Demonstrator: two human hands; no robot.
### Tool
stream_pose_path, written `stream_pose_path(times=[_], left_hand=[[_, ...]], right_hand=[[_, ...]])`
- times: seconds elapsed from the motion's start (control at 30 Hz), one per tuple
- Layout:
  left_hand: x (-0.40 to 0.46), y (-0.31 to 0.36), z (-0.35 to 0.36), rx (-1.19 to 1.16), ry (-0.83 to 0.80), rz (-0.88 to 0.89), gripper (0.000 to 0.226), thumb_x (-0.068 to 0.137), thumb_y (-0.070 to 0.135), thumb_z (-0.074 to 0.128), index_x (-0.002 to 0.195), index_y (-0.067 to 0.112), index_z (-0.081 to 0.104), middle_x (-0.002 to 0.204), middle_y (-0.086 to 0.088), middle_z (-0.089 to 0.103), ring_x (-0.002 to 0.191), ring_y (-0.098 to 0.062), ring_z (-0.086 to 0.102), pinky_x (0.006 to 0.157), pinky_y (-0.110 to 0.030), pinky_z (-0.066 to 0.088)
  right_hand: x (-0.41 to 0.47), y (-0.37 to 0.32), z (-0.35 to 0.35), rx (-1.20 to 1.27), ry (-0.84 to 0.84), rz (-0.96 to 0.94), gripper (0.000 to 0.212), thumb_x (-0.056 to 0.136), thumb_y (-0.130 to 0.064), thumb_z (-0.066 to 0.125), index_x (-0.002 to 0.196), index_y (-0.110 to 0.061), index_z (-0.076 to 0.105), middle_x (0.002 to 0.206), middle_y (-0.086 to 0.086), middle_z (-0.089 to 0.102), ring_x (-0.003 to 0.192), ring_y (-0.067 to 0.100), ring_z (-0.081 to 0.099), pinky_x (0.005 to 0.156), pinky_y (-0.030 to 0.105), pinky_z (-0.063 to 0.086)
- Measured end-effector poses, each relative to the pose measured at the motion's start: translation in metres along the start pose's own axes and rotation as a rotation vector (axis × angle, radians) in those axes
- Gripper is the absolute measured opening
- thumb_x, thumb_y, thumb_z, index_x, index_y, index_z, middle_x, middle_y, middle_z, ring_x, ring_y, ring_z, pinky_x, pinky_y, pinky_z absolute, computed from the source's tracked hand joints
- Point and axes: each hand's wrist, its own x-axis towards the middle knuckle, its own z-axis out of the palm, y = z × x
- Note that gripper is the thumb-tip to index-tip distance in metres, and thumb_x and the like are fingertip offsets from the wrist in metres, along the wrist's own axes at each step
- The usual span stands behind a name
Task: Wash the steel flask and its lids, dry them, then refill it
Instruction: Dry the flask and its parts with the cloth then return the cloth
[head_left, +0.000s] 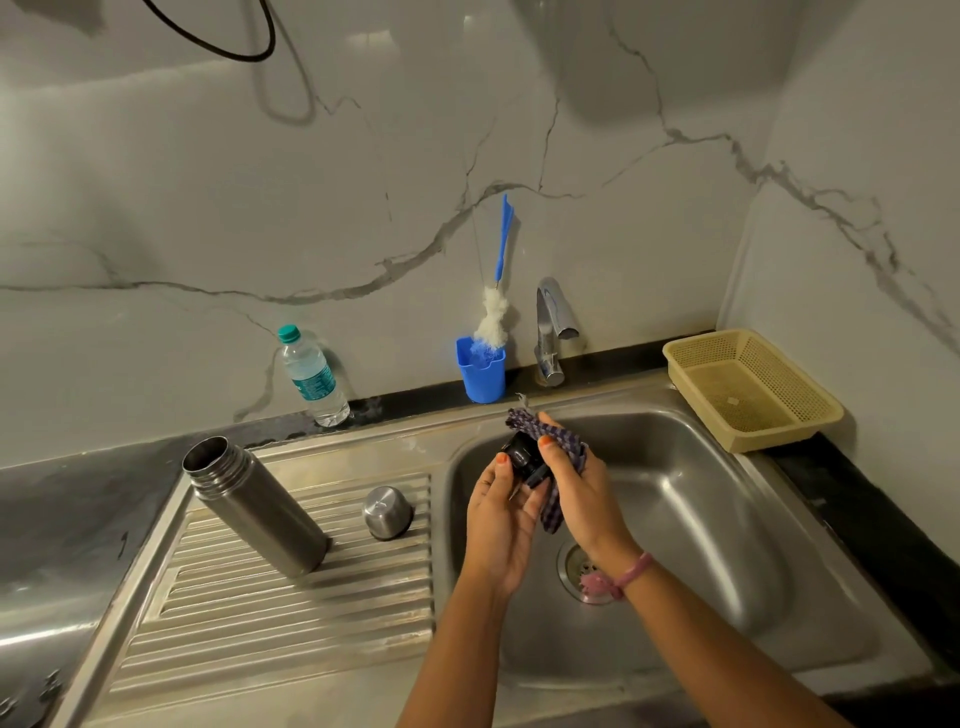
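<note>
- The left hand (501, 525) is over the sink bowl (675, 519), palm turned up, its fingers curled loosely round the black inner lid (522, 454), which it holds at the fingertips
- The right hand (574, 488) sits just at 3 o'clock of the left, its fingers closed round a dark blue checked cloth (550, 441), with the thumb pressing on the black lid
- The cloth wraps over the right hand's fingers; one end pokes up toward 11 o'clock and another hangs down between the two palms
- A pink band (631, 571) circles the right wrist, above the drain (582, 569)
- The steel flask (254, 504) stands open-mouthed on the ribbed draining board (291, 608), at 9 o'clock of the hands and well apart from them
- The steel cup lid (388, 512) rests mouth down on the same board, between the flask and the sink bowl
- At 12 o'clock of the hands, a blue cup (480, 376) holds a bottle brush (493, 312) against the wall, with the tap (553, 327) just at its 3 o'clock
- A plastic water bottle (311, 376) stands on the ledge at 10 o'clock
- A beige basket (753, 389) sits on the counter at 2 o'clock
</note>
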Motion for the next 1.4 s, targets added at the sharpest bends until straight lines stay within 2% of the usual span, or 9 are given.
stream_pose_path(times=[0.13, 0.3, 0.47, 0.63, 0.77, 0.93, 1.1, 1.23, 1.4], left_hand=[[0.001, 0.006, 0.005, 0.066, -0.056, 0.011, 0.033, 0.098, 0.028, 0.052, 0.115, 0.004, 0.067, 0.117, -0.021, 0.069, 0.107, -0.029, 0.068, 0.092, -0.037, 0.057], [0.003, 0.005, 0.003, 0.108, -0.056, 0.018, 0.043, 0.09, 0.021, 0.062, 0.126, -0.002, 0.059, 0.124, -0.024, 0.065, 0.114, -0.033, 0.065, 0.093, -0.038, 0.056], [0.006, 0.006, -0.002, 0.069, -0.019, 0.011, 0.044, 0.091, 0.021, 0.06, 0.128, -0.002, 0.057, 0.127, -0.024, 0.063, 0.11, -0.028, 0.066, 0.095, -0.039, 0.054], [0.002, 0.004, 0.001, 0.056, -0.06, -0.036, 0.03, 0.102, 0.014, 0.046, 0.124, -0.002, 0.059, 0.119, -0.023, 0.067, 0.108, -0.029, 0.067, 0.09, -0.035, 0.059], [0.008, 0.006, 0.0, -0.049, -0.033, 0.028, 0.044, 0.097, 0.019, 0.048, 0.137, -0.001, 0.05, 0.133, -0.026, 0.059, 0.126, -0.039, 0.056, 0.103, -0.048, 0.048], [0.002, 0.002, 0.012, 0.112, -0.041, 0.049, 0.047, 0.093, 0.031, 0.057, 0.129, 0.001, 0.058, 0.125, -0.022, 0.065, 0.119, -0.033, 0.063, 0.102, -0.045, 0.051], [0.002, 0.005, 0.011, 0.053, -0.076, 0.063, 0.04, 0.088, 0.019, 0.063, 0.123, 0.0, 0.062, 0.119, -0.021, 0.068, 0.108, -0.03, 0.068, 0.085, -0.035, 0.06], [0.0, 0.006, 0.009, 0.041, -0.09, 0.049, 0.049, 0.087, 0.018, 0.064, 0.133, 0.004, 0.055, 0.126, -0.019, 0.066, 0.116, -0.032, 0.065, 0.09, -0.038, 0.059], [0.002, 0.005, 0.002, 0.025, -0.032, 0.047, 0.038, 0.093, 0.018, 0.057, 0.127, 0.001, 0.057, 0.129, -0.025, 0.061, 0.113, -0.031, 0.065, 0.087, -0.036, 0.057]], right_hand=[[-0.008, -0.001, 0.004, -0.073, -0.08, -0.063, 0.043, 0.097, -0.024, 0.047, 0.139, -0.027, 0.042, 0.124, -0.015, 0.059, 0.114, -0.005, 0.055, 0.09, 0.011, 0.045], [0.003, -0.001, 0.0, -0.027, 0.031, 0.033, 0.025, 0.096, -0.033, 0.05, 0.116, -0.025, 0.062, 0.105, -0.002, 0.07, 0.106, 0.013, 0.064, 0.089, 0.026, 0.051], [-0.004, -0.006, -0.001, -0.102, -0.047, -0.022, 0.032, 0.098, -0.028, 0.047, 0.129, -0.036, 0.049, 0.112, -0.019, 0.064, 0.107, -0.004, 0.059, 0.086, 0.011, 0.047], [0.007, -0.007, -0.007, -0.066, 0.081, 0.068, 0.024, 0.096, -0.031, 0.05, 0.107, -0.018, 0.066, 0.096, -0.001, 0.071, 0.098, 0.015, 0.066, 0.074, 0.015, 0.048], [-0.005, -0.01, 0.0, -0.135, -0.019, -0.02, 0.025, 0.097, -0.026, 0.048, 0.118, -0.039, 0.052, 0.102, -0.021, 0.065, 0.102, -0.008, 0.059, 0.08, 0.006, 0.044], [0.003, -0.008, -0.002, -0.105, 0.032, 0.031, 0.023, 0.096, -0.03, 0.049, 0.117, -0.026, 0.06, 0.105, -0.004, 0.069, 0.103, 0.009, 0.064, 0.08, 0.013, 0.05], [-0.008, -0.013, 0.003, -0.142, -0.005, -0.033, 0.031, 0.097, -0.027, 0.049, 0.128, -0.031, 0.05, 0.104, -0.019, 0.065, 0.102, -0.006, 0.06, 0.082, 0.008, 0.046], [0.003, -0.02, -0.001, -0.07, 0.073, 0.089, 0.029, 0.096, -0.033, 0.05, 0.114, -0.015, 0.064, 0.099, -0.001, 0.07, 0.095, 0.01, 0.066, 0.067, 0.008, 0.048], [-0.004, -0.021, -0.003, -0.109, 0.047, 0.112, 0.028, 0.096, -0.033, 0.05, 0.11, -0.014, 0.064, 0.096, 0.0, 0.07, 0.087, 0.004, 0.066, 0.066, 0.008, 0.048]])
